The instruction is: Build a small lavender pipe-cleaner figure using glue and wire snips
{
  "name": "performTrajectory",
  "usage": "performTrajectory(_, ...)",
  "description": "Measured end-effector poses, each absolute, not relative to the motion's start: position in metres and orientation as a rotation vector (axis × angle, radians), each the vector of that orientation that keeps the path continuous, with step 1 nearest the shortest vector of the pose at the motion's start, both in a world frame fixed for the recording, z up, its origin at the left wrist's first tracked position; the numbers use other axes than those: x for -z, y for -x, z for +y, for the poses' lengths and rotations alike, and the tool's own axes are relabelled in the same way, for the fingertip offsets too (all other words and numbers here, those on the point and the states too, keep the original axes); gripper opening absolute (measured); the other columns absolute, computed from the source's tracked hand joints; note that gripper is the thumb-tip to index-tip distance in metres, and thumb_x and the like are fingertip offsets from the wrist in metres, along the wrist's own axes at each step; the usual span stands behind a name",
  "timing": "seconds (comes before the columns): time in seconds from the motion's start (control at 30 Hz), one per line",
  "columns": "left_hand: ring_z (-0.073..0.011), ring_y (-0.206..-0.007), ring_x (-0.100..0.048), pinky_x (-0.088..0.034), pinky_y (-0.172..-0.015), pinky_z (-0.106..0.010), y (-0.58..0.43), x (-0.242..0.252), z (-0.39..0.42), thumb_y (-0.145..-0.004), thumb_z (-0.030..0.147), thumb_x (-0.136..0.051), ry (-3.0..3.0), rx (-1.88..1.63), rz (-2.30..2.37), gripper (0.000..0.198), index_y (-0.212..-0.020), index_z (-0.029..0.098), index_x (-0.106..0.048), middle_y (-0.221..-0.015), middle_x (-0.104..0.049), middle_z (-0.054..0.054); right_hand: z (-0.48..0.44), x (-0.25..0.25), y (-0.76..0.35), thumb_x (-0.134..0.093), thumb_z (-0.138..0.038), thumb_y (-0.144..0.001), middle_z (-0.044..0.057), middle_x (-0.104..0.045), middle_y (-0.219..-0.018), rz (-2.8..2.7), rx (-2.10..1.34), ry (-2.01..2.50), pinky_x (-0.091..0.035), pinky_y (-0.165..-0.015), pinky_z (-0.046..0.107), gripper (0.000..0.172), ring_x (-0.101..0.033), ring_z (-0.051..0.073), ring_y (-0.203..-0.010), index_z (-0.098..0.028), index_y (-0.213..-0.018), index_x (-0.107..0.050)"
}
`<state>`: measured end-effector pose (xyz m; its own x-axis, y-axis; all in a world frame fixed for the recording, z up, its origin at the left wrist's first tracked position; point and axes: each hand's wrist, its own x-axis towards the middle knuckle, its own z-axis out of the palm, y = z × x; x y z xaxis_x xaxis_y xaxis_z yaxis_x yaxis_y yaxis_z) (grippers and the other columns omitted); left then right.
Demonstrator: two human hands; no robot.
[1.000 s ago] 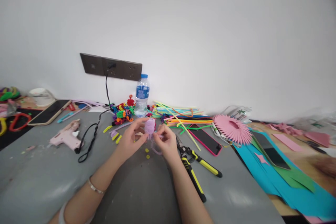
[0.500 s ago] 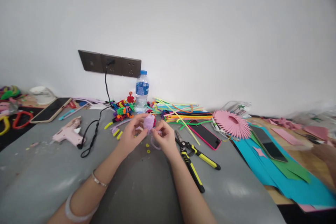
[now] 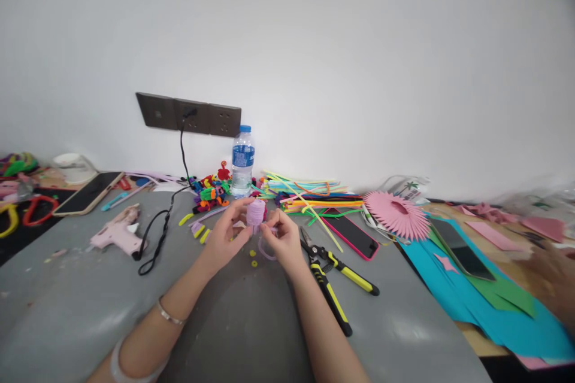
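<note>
A small lilac coil of wound pipe cleaner (image 3: 256, 213) is held up between my two hands over the grey table (image 3: 242, 335). My left hand (image 3: 228, 232) closes its fingers around the coil's left side. On the right, my right hand (image 3: 283, 238) pinches the lilac pipe cleaner at the coil's lower edge. A loose lilac strand (image 3: 266, 251) loops down below the fingers. Small yellow bits (image 3: 254, 263) lie under the hands. Just right of my right hand, yellow-and-black pliers (image 3: 330, 269) rest with their handles spread.
A pink glue gun (image 3: 117, 232) and its black cord lie left. Behind stand a water bottle (image 3: 242, 161) and a pile of pipe cleaners (image 3: 314, 194). A pink-cased phone (image 3: 353, 233), pleated pink paper (image 3: 398, 215) and blue sheets (image 3: 467, 305) lie right, near another person's blurred hand (image 3: 550, 269).
The coil now stands more upright between the fingers, with more of its wound side showing. My hands stay in nearly the same place; the whole view has shifted slightly.
</note>
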<state>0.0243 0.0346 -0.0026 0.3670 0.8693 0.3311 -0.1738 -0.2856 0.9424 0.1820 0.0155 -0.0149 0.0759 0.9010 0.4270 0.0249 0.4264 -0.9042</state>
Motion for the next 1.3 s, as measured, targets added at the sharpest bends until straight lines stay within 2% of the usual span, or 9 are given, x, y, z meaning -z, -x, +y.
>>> performTrajectory(0.2, -0.0190, -0.093, -0.059, -0.050, -0.078, -0.028, -0.0228, 0.0017, 0.0332, -0.088, 0.025, -0.060, -1.543, -1.163, 0.654, 0.045, -0.132, 0.023, -0.050, -0.111, -0.061, -0.009, 0.0142, 0.0112, -0.1814, -0.065, -0.032, -0.081, -0.005, -0.040, -0.063, -1.312, -0.835, 0.938, -0.029, -0.051, 0.024, 0.026, -0.034, 0.011, -0.056, -0.022, -0.067, -0.046)
performTrajectory(0.8, -0.0188, -0.092, -0.062, -0.054, -0.071, -0.025, -0.0225, 0.0048, 0.0345, -0.086, 0.023, -0.064, -1.623, -1.159, 0.661, 0.050, -0.133, 0.026, -0.048, -0.111, -0.061, -0.008, 0.0151, 0.0136, -0.1807, -0.067, -0.037, -0.080, -0.006, -0.040, -0.060, -1.298, -0.829, 0.937, -0.028, -0.050, 0.023, 0.031, -0.033, 0.011, -0.054, -0.022, -0.065, -0.045)
performTrajectory(1.13, -0.0185, -0.094, -0.062, -0.054, -0.075, -0.027, -0.0218, 0.0085, 0.0356, -0.083, 0.019, -0.066, -1.639, -1.160, 0.659, 0.053, -0.133, 0.026, -0.048, -0.112, -0.061, -0.008, 0.0160, 0.0145, -0.1812, -0.067, -0.038, -0.081, -0.005, -0.042, -0.063, -1.296, -0.845, 0.903, -0.031, -0.053, 0.024, 0.031, -0.037, 0.011, -0.056, -0.021, -0.065, -0.046)
performTrajectory(1.3, -0.0192, -0.097, -0.063, -0.055, -0.077, -0.028, -0.0212, 0.0097, 0.0371, -0.077, 0.016, -0.072, -1.635, -1.125, 0.647, 0.063, -0.133, 0.027, -0.047, -0.118, -0.061, -0.008, 0.0161, 0.0163, -0.1827, -0.066, -0.036, -0.082, -0.004, -0.044, -0.064, -1.308, -0.824, 0.900, -0.032, -0.056, 0.025, 0.029, -0.038, 0.012, -0.058, -0.021, -0.065, -0.048)
